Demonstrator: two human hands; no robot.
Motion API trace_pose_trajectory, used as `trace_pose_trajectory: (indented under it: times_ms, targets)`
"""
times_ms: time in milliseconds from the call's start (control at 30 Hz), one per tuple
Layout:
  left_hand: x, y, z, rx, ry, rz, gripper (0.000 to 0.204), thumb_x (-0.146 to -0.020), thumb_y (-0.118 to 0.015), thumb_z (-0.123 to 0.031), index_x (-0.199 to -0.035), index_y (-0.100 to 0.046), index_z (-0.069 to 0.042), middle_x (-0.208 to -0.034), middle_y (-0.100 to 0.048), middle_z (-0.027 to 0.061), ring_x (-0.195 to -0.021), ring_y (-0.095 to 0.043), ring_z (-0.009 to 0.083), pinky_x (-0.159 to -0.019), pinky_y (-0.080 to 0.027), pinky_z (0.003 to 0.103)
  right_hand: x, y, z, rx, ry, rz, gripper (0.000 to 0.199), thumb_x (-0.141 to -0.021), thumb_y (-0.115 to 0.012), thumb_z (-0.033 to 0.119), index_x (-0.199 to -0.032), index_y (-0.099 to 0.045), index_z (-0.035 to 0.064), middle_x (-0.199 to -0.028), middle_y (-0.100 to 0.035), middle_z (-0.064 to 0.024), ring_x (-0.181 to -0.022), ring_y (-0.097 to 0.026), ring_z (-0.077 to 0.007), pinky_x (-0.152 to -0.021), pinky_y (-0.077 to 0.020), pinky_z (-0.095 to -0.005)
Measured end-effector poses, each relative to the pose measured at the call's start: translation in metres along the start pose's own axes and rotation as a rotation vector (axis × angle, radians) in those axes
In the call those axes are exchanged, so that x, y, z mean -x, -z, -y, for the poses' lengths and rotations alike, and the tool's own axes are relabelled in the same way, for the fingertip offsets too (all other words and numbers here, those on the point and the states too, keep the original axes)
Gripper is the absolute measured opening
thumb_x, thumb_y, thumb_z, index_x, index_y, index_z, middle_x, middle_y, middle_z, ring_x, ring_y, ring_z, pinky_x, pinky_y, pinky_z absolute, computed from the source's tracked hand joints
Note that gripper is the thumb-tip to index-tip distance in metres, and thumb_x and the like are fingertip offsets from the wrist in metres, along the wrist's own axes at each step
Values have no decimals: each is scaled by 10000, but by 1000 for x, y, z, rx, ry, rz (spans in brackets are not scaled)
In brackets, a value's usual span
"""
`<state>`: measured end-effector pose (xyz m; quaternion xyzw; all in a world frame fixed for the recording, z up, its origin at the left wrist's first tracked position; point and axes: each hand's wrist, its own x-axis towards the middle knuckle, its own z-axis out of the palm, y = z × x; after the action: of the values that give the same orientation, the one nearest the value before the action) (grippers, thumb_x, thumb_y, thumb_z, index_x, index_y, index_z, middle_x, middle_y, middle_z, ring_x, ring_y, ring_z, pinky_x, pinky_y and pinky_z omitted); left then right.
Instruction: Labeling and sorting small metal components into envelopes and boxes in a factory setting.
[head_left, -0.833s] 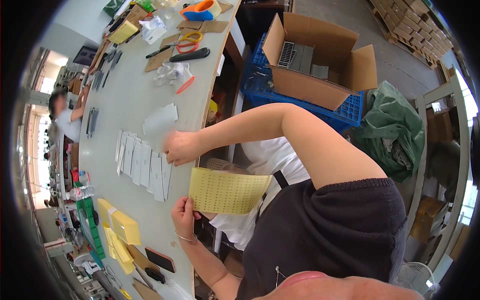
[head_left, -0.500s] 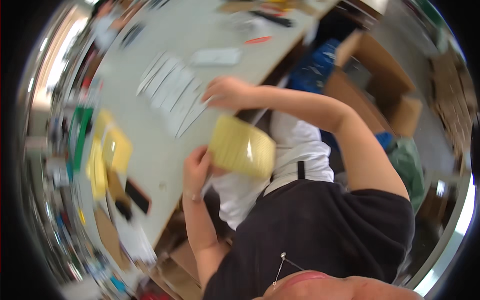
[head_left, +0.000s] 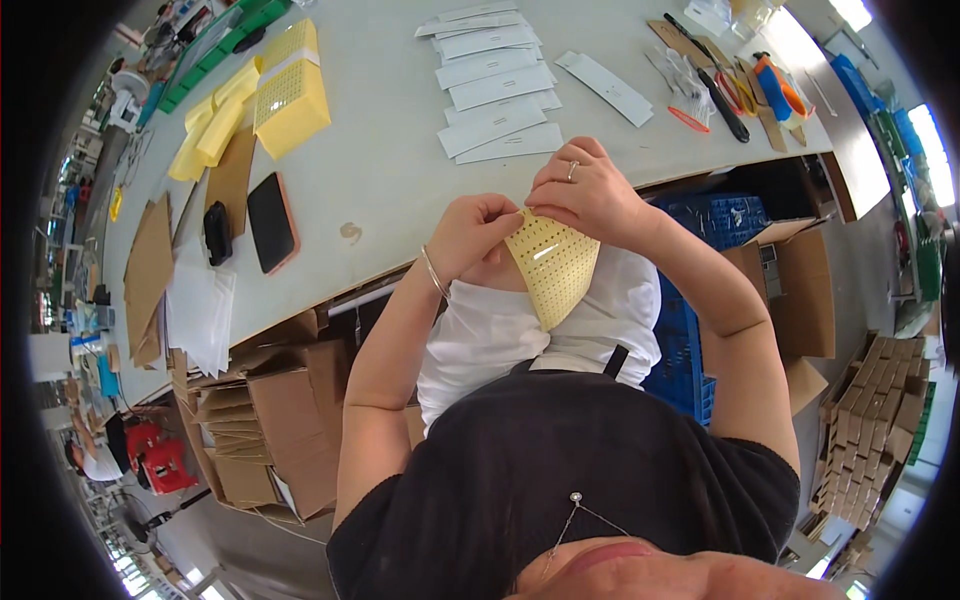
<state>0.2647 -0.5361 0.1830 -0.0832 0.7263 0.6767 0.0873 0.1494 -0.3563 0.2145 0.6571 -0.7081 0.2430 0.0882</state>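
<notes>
A flexible yellow sheet [head_left: 553, 262] with rows of small dark dots hangs bent above my lap. My left hand [head_left: 474, 234] pinches its upper left corner between thumb and fingers. Against the sheet's top edge, the fingers of my right hand [head_left: 592, 196] are pressed together; what lies between their tips is hidden. Just beyond my hands, several white cards [head_left: 488, 140] overlap in a column on the table. A single white card [head_left: 605, 88] lies apart, to the right of that column.
On the table's left are stacked yellow sheets [head_left: 293, 100], a phone [head_left: 272, 222], brown cardboard [head_left: 150, 265] and clear bags [head_left: 200, 310]. A black-handled tool [head_left: 728, 110] and an orange-and-blue tape roll [head_left: 785, 95] lie far right. Cardboard boxes [head_left: 300, 410] and a blue crate [head_left: 690, 370] stand below.
My right hand has come from beside the white cards to the yellow sheet's top edge, meeting my left hand. The sheet now hangs with its corner up. The whole view has turned.
</notes>
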Motion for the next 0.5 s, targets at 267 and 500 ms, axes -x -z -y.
trace_pose_trajectory:
  times_ms: [267, 500]
  targets:
    - [-4, 7, 2, 294, 29, -14, 147, -858, -597, -135, -838, -617, 9, -647, -578, 2, -434, -485, 32, -397, -364, 164, -33, -8, -34, -255, -156, -61, 53, -783, -635, 119, -784, -612, 71, -909, -611, -43, -934, -548, -237, -882, -398, -372]
    - [-4, 7, 2, 212, -8, -7, 172, -853, -589, -143, -840, -612, 27, -640, -574, 11, -432, -476, 41, -409, -359, 168, -80, -34, -83, -62, -253, 6, 118, -827, -598, 172, -800, -623, 61, -919, -612, -53, -931, -546, -246, -848, -419, -350]
